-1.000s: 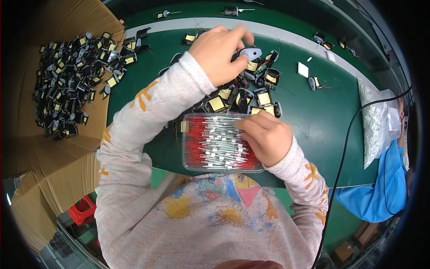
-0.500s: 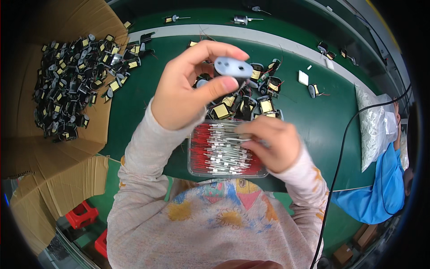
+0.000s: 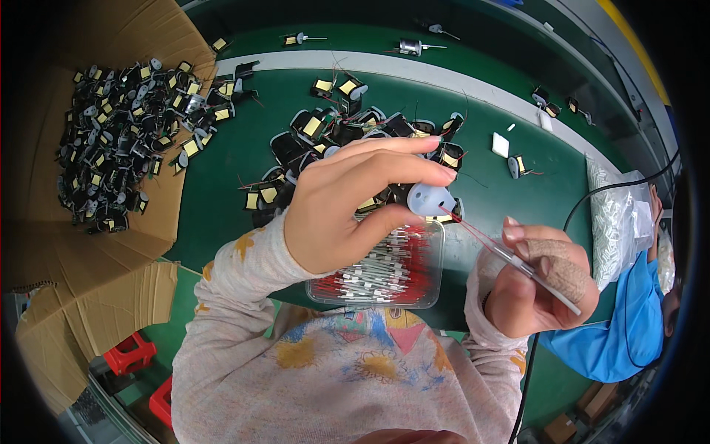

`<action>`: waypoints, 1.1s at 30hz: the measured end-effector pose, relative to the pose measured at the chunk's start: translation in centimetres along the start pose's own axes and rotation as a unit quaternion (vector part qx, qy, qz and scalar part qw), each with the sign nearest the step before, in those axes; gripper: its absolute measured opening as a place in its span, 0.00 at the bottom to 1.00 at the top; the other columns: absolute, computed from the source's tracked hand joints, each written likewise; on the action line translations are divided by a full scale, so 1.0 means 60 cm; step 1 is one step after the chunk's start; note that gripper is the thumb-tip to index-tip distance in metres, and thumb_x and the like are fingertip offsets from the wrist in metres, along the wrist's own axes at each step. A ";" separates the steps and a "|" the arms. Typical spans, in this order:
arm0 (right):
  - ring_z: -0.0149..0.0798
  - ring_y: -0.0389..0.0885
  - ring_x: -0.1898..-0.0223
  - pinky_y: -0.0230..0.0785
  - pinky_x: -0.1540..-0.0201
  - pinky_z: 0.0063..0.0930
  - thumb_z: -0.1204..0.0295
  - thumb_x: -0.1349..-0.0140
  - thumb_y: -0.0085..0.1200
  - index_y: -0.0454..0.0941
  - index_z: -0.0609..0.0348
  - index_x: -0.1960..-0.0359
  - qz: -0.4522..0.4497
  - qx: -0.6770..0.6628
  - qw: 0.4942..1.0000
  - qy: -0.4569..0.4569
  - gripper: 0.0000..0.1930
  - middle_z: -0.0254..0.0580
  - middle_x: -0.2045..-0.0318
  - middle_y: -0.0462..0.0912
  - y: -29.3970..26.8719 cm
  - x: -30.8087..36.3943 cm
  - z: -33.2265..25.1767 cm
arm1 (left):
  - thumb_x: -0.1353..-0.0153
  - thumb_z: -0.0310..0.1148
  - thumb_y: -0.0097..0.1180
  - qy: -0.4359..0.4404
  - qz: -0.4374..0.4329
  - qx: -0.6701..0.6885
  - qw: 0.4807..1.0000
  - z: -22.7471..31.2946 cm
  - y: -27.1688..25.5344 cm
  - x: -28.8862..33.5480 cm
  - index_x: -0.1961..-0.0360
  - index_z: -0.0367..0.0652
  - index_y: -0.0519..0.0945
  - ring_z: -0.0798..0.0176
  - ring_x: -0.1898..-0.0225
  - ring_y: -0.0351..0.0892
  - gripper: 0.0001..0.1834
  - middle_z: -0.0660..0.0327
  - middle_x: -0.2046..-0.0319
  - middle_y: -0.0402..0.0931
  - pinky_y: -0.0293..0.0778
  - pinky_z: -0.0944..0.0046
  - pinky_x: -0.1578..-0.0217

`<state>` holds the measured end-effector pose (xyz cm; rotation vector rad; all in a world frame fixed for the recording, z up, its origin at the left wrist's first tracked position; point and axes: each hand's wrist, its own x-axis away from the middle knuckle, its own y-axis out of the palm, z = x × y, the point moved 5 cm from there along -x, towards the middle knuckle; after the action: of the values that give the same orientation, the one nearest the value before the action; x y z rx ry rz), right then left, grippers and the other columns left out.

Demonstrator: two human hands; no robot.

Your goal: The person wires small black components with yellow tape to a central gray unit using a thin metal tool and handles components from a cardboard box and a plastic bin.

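Observation:
My left hand (image 3: pixel 347 200) is closed around a small unit whose pale grey oval end cap (image 3: pixel 429 200) has small holes; my fingers hide the rest of its body. To the right, my right hand (image 3: pixel 551 281) pinches a thin whitish stick-like lead (image 3: pixel 536 279). From its tip, thin red wires (image 3: pixel 473 231) stretch to a hole in the cap; how deep they go I cannot tell. Tan wraps cover some fingers of that hand. Below my left hand stands a clear plastic tray (image 3: pixel 441 270) of similar white leads with red wires.
Several black units with yellow pads (image 3: pixel 314 126) lie loosely behind my left hand. At the left a cardboard box (image 3: pixel 148 37) holds a heap of them. A clear bag of white pieces (image 3: pixel 610 214) and a black cable (image 3: pixel 568 222) are at the right, beside a person's blue sleeve (image 3: pixel 621 318).
My right hand has left the tray and moved right, now with a lead in it. My left hand has come down and right with the unit, and red wires now reach its cap.

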<state>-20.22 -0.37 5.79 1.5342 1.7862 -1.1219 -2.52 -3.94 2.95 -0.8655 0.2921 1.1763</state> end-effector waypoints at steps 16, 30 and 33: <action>0.47 0.80 0.71 0.76 0.67 0.35 0.86 0.56 0.58 0.70 0.68 0.71 0.070 -0.137 0.988 0.031 0.11 0.51 0.75 0.78 0.019 -0.008 0.044 | 0.57 0.42 0.67 -0.055 -0.183 0.255 0.948 -0.005 -0.010 -0.002 0.66 0.38 0.80 0.45 0.37 0.51 0.21 0.47 0.49 0.69 0.52 0.49 0.42; 0.45 0.80 0.71 0.75 0.66 0.35 0.88 0.54 0.56 0.67 0.67 0.68 0.090 -0.148 0.982 0.079 0.13 0.51 0.75 0.78 0.031 0.004 0.047 | 0.64 0.36 0.69 -0.079 -0.111 0.183 0.974 0.004 -0.001 0.005 0.69 0.40 0.83 0.54 0.52 0.67 0.19 0.60 0.65 0.74 0.63 0.56 0.51; 0.44 0.80 0.71 0.75 0.65 0.35 0.86 0.52 0.56 0.66 0.65 0.68 0.135 -0.139 0.975 0.112 0.12 0.50 0.75 0.78 0.019 0.008 0.045 | 0.64 0.37 0.68 -0.053 -0.089 0.066 0.992 0.018 -0.006 0.002 0.70 0.43 0.83 0.53 0.55 0.70 0.17 0.62 0.66 0.74 0.65 0.56 0.53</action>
<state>-19.53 -2.40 3.68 1.7170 1.7221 -0.5619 -2.39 -3.13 3.75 -0.6951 0.1995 1.0216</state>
